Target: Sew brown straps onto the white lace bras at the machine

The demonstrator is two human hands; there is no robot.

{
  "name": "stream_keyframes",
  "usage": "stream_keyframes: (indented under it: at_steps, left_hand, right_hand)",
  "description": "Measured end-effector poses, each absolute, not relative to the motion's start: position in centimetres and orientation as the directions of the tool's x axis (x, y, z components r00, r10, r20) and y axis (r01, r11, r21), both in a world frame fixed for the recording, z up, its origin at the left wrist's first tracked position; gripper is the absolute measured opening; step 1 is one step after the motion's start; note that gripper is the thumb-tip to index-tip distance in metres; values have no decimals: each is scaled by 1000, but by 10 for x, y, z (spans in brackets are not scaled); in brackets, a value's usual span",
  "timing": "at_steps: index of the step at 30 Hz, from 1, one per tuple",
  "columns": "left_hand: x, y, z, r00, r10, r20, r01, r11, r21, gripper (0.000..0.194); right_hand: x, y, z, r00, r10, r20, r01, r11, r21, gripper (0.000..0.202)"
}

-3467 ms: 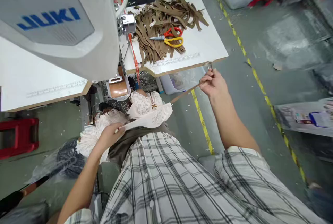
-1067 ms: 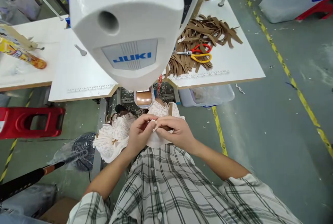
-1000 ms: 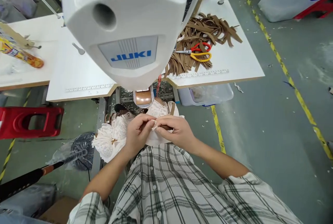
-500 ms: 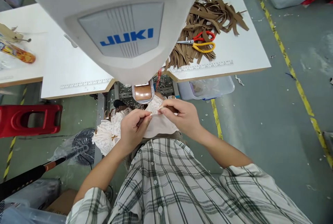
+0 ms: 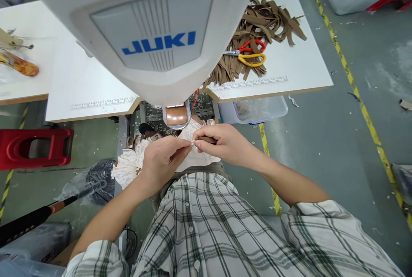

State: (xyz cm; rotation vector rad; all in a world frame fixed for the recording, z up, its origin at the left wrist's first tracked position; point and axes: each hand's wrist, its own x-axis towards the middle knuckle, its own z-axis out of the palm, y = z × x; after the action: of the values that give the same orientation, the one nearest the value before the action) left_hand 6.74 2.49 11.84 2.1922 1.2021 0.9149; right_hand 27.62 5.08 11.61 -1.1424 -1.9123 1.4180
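Just below the head of a white sewing machine [image 5: 146,82], my left hand [image 5: 161,161] is closed in a pinch on the edge of a white fabric piece [image 5: 202,159]. Opposite it, my right hand [image 5: 227,144] has thumb and forefinger pressed together on a brown fabric strip [image 5: 206,140], close against the same white edge. The fingertips of both hands meet, so the exact grip there is partly hidden. Gathered white lace fabric [image 5: 124,166] bunches left of my left hand. The machine's curved arm end [image 5: 176,116] lies right above the hands.
Brown strips [image 5: 273,22] are heaped on the white table [image 5: 304,62], with red-and-yellow-handled scissors [image 5: 252,59] on them. Under the table edge sits a clear plastic bin [image 5: 273,109]. A red stool [image 5: 66,148] stands at left, near a plastic-wrapped pedal [image 5: 103,180].
My hands have drawn together until the fingertips meet; before, a short stretch of white edge showed between them. The brown strip shows more clearly in my right hand. The view has shifted slightly.
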Motion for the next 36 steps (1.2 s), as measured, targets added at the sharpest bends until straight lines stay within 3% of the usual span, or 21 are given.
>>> stream_keyframes:
  at_steps: [7,12,16,19,22,25,28,32,34,36]
  left_hand:
    - [68,29,119,354,903,245,569,-415,709,8]
    - [68,36,117,480,869,121,633,-438,638,18]
    - [72,37,118,428,891,151,733,-440,520,29]
    - [69,38,122,341,923,180,789,-385,479,26]
    - [55,45,122,343,860,378,832,-465,302,14]
    - [35,56,114,527,652,545,761,-647,39,25]
    - [20,68,105,643,548,535,685,-724,-81,38]
    - [14,76,102,707,513,486,647,-747,-153,39]
    - [19,75,106,708,543,452,670,-719,-185,37]
    - [27,71,113,684,609,401,713,-676,-190,32]
  right_hand:
    - [281,53,119,-567,807,-163,296,14,-955,16]
    - [279,50,113,-534,832,-148,301,23,-953,14]
    - [272,56,114,-454,887,82,416,292,-861,13]
    - [265,75,123,-504,840,203,447,455,-770,13]
    - [255,98,135,-559,820,124,473,439,-764,15]
    - [247,112,145,-569,821,47,558,427,-712,22]
    - [243,114,151,-570,821,24,606,440,-663,25]
    - [243,110,147,-559,828,29,645,457,-613,23]
    - [245,104,138,-527,841,118,650,489,-581,18]
    - [247,96,124,-471,830,299,653,556,-514,17]
